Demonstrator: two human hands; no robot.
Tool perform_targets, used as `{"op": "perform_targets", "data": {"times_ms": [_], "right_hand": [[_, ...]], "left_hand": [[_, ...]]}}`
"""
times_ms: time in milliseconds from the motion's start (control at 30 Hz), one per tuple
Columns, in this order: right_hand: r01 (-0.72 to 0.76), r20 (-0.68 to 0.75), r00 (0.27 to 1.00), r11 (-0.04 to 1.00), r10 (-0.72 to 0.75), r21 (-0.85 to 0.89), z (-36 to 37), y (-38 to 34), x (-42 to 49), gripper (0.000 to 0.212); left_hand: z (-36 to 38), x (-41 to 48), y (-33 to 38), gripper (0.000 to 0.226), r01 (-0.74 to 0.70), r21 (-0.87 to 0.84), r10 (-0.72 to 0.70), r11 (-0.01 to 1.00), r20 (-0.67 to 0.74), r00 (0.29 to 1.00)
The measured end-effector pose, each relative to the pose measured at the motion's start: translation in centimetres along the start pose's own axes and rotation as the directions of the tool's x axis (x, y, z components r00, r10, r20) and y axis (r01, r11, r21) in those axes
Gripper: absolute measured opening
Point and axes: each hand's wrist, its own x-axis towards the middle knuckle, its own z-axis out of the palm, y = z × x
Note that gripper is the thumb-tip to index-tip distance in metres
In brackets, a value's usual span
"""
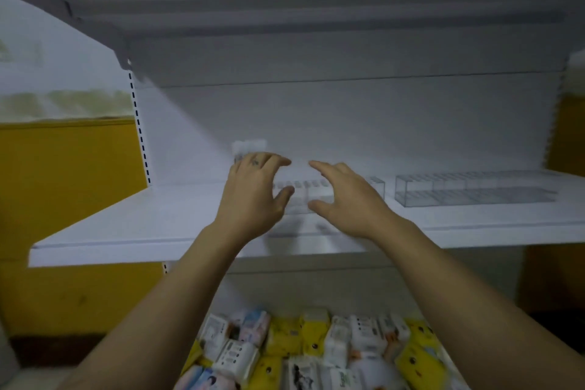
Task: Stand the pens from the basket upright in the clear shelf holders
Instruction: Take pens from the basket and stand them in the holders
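Head view: packets below clear holder, print blurred.

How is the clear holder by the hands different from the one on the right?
The left hand and right hand spread open in front of the middle holder; nothing is near the right holder. The middle holder is partly hidden; the right holder shows whole. Both are clear, slotted, with no pens.

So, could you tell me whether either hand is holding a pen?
No, the left hand and right hand are both open and empty by the clear holder.
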Motion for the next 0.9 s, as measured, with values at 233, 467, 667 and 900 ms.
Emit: {"op": "perform_targets", "data": {"times_ms": [233,467,667,900], "right_hand": [[-0.125,-0.041,0.991,0.992,0.125,-0.011,0.4,4.6,-9.3,0.039],[-0.287,0.085,0.950,0.947,0.301,-0.144,4.6,10.2,-18.1,0.052],[-0.413,0.269,0.849,0.889,0.454,-0.196,10.4,15.3,-24.5,0.060],[-0.561,0.482,0.657,0.803,0.579,-0.201,17.9,19.9,-32.1,0.061]], "left_hand": [[4.8,-6.8,6.5,0.032,-0.118,-0.104,0.125,0.987,0.060,0.990],[11.8,-15.0,10.6,0.040,-0.058,-0.182,0.124,0.982,0.378,0.917],[18.5,-21.6,12.2,0.052,0.062,-0.143,0.048,0.988,0.658,0.752],[24.5,-28.7,13.7,0.058,0.215,-0.124,-0.003,0.969,0.860,0.510]]}}
